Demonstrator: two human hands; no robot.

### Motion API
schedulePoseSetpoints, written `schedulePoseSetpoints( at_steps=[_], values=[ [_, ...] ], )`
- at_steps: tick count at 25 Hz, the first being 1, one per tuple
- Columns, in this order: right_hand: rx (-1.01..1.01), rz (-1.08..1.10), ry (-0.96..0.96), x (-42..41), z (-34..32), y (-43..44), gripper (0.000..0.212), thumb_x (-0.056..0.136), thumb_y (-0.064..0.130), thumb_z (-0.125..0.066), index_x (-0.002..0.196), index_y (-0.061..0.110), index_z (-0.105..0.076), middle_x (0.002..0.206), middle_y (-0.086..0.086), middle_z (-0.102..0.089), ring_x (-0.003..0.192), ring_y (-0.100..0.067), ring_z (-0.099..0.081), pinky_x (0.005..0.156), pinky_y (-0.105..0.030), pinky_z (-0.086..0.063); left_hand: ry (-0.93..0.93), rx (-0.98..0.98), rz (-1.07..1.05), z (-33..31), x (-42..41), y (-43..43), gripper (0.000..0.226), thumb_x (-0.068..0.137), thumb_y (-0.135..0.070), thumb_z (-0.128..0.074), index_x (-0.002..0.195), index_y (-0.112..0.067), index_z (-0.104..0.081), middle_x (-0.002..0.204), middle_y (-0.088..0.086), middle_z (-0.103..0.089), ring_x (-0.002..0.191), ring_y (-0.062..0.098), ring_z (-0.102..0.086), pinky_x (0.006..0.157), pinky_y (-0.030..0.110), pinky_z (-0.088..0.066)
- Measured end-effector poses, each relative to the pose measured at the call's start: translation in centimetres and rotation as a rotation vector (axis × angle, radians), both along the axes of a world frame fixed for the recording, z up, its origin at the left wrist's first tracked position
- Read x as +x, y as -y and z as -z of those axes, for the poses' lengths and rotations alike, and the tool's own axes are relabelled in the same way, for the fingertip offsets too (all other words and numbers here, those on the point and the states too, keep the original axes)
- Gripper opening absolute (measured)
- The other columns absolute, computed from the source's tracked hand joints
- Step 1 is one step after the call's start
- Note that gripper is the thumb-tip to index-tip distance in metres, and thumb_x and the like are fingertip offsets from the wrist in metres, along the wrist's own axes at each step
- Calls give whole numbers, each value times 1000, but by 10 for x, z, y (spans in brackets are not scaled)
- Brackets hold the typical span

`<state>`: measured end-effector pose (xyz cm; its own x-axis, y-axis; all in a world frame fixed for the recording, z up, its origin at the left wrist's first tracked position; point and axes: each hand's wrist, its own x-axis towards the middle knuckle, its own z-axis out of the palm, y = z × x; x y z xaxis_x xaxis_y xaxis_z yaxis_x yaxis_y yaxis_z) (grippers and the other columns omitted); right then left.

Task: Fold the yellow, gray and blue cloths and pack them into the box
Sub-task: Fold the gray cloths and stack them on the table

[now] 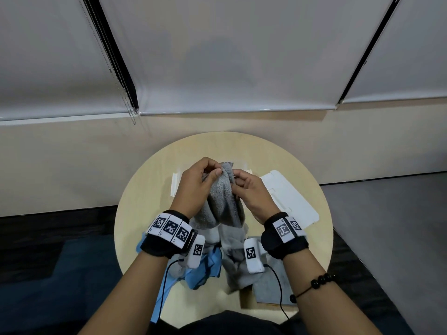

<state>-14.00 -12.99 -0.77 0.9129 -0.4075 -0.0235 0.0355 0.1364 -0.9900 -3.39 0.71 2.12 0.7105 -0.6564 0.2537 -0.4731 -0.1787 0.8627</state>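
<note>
box (174,185) partly hidden behind left hand (193,187). blue cloth (209,267) crumpled on surface (142,204) under left wrist. left hand pinches top edge of gray cloth (222,206); cloth hangs between hands, lower end touching surface. right hand (251,193) pinches same edge. white lid (296,201) lies right.

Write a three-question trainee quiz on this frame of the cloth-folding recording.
1. True or false: the left hand and the right hand both grip the gray cloth, lifted above the round table.
2. Which cloth lies crumpled at the near table edge by the left wrist? A yellow; B blue; C red.
3. Fill in: the white lid lies flat to the ___ of the hands.
Key: 1 true; 2 B, the blue cloth; 3 right.
</note>
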Motion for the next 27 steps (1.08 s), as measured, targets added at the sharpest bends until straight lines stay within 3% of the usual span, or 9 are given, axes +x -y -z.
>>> schedulePoseSetpoints(
  at_steps=[6,12,16,18,20,23,25,27],
  values=[
    [-109,-69,-60,-2,-8,-1,35,96,-10,-55,130,-1,-63,121,-23,-70,105,-25,-68,98,-38,-54,117,-31,-39,5,4,5,5,98,-24,-62,100,-21,-65,97,-10,-66,95,5,-62,81,22,-49],
    [-241,-103,-51,0,-14,0,40,94,-15,-50,128,1,-65,120,-10,-72,105,-10,-68,98,-26,-52,206,44,-99,14,5,6,23,100,-29,-59,116,-20,-73,94,-3,-52,83,-2,-52,77,6,-38],
    [-260,-105,-62,1,-14,0,37,96,-14,-48,127,-3,-65,120,-19,-71,104,-16,-67,99,-32,-51,204,46,-146,16,0,9,20,101,-23,-58,106,-9,-70,102,2,-48,94,9,-52,85,22,-46],
    [-238,-97,-70,2,-14,-2,28,98,-7,-50,121,-1,-66,113,-20,-73,98,-19,-68,94,-35,-52,226,53,-190,15,-2,11,15,101,-19,-56,100,-7,-65,106,3,-49,101,19,-52,89,30,-44],
    [-229,-81,-96,-2,-13,0,15,102,13,-55,111,5,-65,101,-12,-74,90,-17,-68,84,-32,-52,244,29,-255,11,-3,9,14,104,-19,-51,99,-10,-60,105,0,-50,102,21,-50,91,32,-37],
    [-412,-183,-239,-10,-5,5,31,92,45,-69,109,20,-61,100,7,-72,90,-10,-69,75,-26,-56,197,-58,-329,1,5,4,17,108,-27,-41,98,-18,-51,97,1,-56,94,26,-52,85,40,-40],
    [-644,-140,-314,-11,9,4,25,90,37,-73,103,20,-60,93,2,-67,84,-13,-64,72,-34,-51,171,-93,-368,-6,15,0,19,109,-34,-37,98,-22,-46,88,1,-57,85,28,-55,75,42,-44],
    [-599,51,-225,-11,17,5,8,95,20,-66,91,20,-60,83,4,-62,75,-8,-56,69,-33,-43,172,-148,-431,-8,22,-3,22,109,-37,-36,99,-20,-45,79,-5,-53,75,15,-54,66,37,-42]
  ],
)
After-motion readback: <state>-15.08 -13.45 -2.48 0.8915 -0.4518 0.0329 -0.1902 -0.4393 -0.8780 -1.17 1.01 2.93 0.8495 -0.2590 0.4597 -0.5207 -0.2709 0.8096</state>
